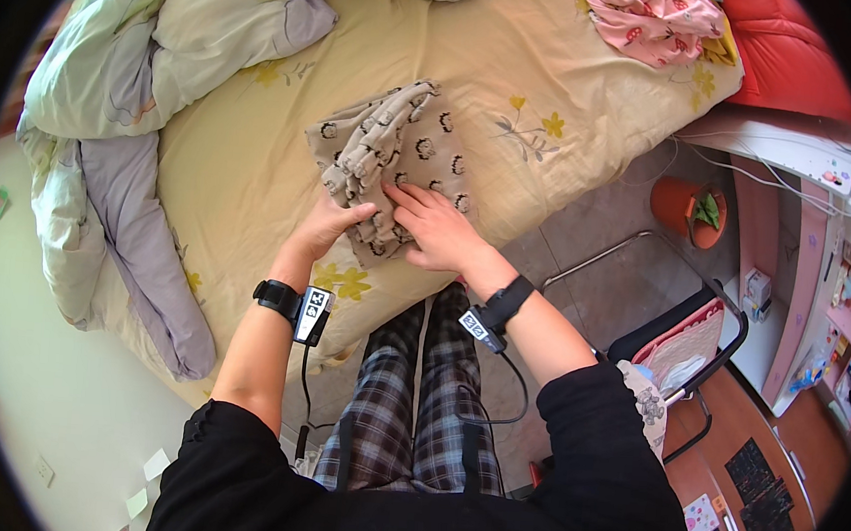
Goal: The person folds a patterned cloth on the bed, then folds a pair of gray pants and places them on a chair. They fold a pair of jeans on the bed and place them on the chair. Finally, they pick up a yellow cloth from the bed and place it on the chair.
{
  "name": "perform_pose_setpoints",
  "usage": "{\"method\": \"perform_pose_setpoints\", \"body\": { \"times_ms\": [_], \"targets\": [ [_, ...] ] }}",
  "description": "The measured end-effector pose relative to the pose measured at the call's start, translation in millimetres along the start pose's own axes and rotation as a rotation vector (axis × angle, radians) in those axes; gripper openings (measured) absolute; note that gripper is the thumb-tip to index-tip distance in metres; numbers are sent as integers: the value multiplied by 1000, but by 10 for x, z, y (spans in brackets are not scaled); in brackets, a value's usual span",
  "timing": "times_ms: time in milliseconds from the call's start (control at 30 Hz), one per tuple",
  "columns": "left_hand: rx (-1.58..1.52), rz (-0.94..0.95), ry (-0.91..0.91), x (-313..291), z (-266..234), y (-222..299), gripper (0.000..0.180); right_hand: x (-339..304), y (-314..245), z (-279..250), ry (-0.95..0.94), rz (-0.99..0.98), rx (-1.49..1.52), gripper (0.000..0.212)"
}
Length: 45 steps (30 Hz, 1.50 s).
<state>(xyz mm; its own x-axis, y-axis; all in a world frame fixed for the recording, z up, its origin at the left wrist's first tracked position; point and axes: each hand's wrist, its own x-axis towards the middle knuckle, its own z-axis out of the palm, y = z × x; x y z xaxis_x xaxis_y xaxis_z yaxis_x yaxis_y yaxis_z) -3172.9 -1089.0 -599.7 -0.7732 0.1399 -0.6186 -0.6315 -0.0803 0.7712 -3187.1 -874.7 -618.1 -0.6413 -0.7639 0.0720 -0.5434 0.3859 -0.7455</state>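
the beige patterned garment (393, 160) lies partly folded on the yellow flowered bed sheet (255, 165), close to the bed's near edge, and serves here as the reference point. the left hand (325, 224) rests at the garment's near left corner, fingers curled in a narrow pinch on the cloth edge, apparently to keep that corner from shifting. the right hand (438, 227) lies flat on the garment's near right part, fingers spread fairly wide and pressing down, seemingly to smooth or pin the fold; it grips nothing. both wrists carry black bands with small marker tags. left of the garment, a pale green and lilac duvet (133, 77) is bunched up and hangs over the bed's side, leaving a bare strip of sheet between it and the cloth. beyond the garment to the right, a pink printed cloth (650, 20) sits well apart near a red pillow (790, 59). right of the garment the sheet's edge drops to the tiled floor, where an orange bin (691, 210) and a black-framed chair (677, 342) stand. open sheet surrounds the garment on its far and left sides.
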Motion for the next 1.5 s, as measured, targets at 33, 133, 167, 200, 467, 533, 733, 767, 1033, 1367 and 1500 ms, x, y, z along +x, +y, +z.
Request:
{"method": "perform_pose_setpoints", "body": {
  "times_ms": [33, 133, 167, 200, 467, 533, 733, 767, 1033, 1367, 1500],
  "targets": [
    [147, 90, 54, 32, 31, 13, 71, 40, -14, -7, -31, 46, -21, 45],
    [132, -14, 253, 108, 122, 115, 50, 151, -80, -90, -99, 124, -11, 45],
    [120, -47, 312, 101, 158, 172, 46, 169, -110, -151, 25, 161, 136, 44],
    [79, -55, 343, 84, 186, 254, 43, 168, -150, -223, 84, 243, 270, 43],
    [-164, -4, -251, -620, 496, 1178, 63, -854, -779, -1071, 810, 738, 1081, 64],
    [-23, -8, -395, -632, 620, 1339, 70, -1188, -981, -1253, 813, 589, 1506, 76],
    [62, -239, -880, -179, 1682, 1528, 73, -2008, -1758, -1692, 913, 209, 1925, 73],
    [45, -219, -881, -309, 1717, 1581, 75, -1983, -1833, -1705, 890, 251, 1891, 70],
    [250, -515, -1329, -1262, 3511, 1648, 77, -3260, -3197, -1496, 1644, 468, 1397, 59],
    [585, -889, -1513, -2707, 5115, 309, 43, -4674, -4474, -494, 2317, 518, 1243, 46],
    [505, -960, -1630, -3176, 5420, -85, 45, -5012, -4719, -264, 2451, 475, 1146, 44]
  ]
}}
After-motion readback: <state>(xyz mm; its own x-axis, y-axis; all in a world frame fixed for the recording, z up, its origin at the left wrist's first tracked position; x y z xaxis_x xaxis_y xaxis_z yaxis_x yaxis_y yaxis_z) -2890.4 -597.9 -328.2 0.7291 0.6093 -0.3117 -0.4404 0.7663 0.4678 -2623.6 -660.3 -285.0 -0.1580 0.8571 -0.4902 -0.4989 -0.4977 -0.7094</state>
